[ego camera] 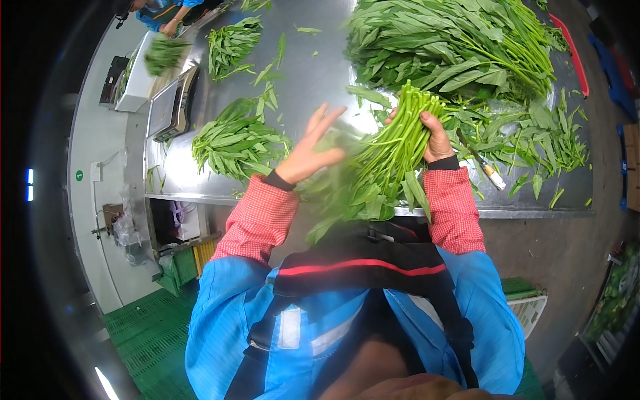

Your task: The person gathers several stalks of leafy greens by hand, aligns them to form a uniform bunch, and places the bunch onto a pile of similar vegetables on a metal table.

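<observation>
My right hand (436,134) is wrapped around a bunch of leafy green stems (400,135), which look like water spinach. The cut stem ends point away from me, and the leaves hang towards my body over the table's near edge. To the left of the bunch, my left hand (316,147) is raised with its fingers spread and holds nothing; the leaves beside it are blurred. Just right of my right hand lies a knife (482,162) with a pale wrapped handle end, among loose leaves (525,135). A smaller bunch of greens (237,140) rests to the left of my left hand.
A large heap of greens (450,45) covers the metal table (320,65) at the far right. Another bunch (234,45) lies far left, near a digital scale (172,105). Beyond it, a co-worker's hand (171,27) holds greens over a white box (137,82). A red edge (572,55) stands right.
</observation>
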Demonstrator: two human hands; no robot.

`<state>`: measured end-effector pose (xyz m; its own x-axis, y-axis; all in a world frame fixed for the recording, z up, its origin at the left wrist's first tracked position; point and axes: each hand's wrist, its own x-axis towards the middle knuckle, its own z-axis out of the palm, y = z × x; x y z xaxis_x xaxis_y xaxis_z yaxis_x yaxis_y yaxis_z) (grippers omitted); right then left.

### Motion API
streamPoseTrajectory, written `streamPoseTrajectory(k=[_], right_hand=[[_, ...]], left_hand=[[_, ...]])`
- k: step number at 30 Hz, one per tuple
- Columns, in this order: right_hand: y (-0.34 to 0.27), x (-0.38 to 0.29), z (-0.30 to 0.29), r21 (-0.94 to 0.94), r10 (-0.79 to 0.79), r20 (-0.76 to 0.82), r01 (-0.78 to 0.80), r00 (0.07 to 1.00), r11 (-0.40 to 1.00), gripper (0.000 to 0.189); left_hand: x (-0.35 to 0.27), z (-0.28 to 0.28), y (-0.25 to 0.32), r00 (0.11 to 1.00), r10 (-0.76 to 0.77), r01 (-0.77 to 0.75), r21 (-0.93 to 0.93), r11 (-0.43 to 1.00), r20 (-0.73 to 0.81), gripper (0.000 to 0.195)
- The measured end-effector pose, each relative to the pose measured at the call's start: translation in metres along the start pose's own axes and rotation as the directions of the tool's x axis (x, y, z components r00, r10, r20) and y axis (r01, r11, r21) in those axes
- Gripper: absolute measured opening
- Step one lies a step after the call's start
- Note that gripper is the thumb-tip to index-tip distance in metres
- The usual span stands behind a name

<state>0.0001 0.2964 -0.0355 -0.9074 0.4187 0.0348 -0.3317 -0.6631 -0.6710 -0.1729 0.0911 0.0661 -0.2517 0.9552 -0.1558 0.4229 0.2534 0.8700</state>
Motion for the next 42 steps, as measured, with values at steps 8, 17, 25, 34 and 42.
streamPoseTrajectory(k=[8,17,25,34,42], right_hand=[[-0.04,0.004,0.056,-0.438,-0.054,0.152,0.116,0.987,0.892,0.089],[-0.088,-0.017,0.108,-0.644,-0.224,0.016,0.181,0.975,0.744,0.035],[-0.135,0.007,0.129,-0.748,-0.53,0.074,0.399,0.845,0.53,0.032],[-0.056,0.017,0.208,-0.56,0.017,0.82,0.809,0.572,-0.176,0.028],[0.073,-0.048,0.17,-0.855,0.39,0.475,0.519,0.789,-0.01,0.055]], left_hand=[[0.019,0.082,0.022,0.971,0.213,-0.174,0.28,0.944,-0.113,0.058],[-0.023,0.055,0.007,0.951,0.294,-0.212,0.49,0.846,-0.096,0.067],[-0.045,-0.027,-0.074,0.952,-0.224,0.299,0.462,0.835,-0.211,0.053],[-0.075,-0.001,-0.012,0.947,-0.178,0.314,-0.882,0.352,0.267,0.049],[-0.089,0.056,-0.069,0.81,-0.333,0.415,-0.872,-0.259,0.484,0.057]])
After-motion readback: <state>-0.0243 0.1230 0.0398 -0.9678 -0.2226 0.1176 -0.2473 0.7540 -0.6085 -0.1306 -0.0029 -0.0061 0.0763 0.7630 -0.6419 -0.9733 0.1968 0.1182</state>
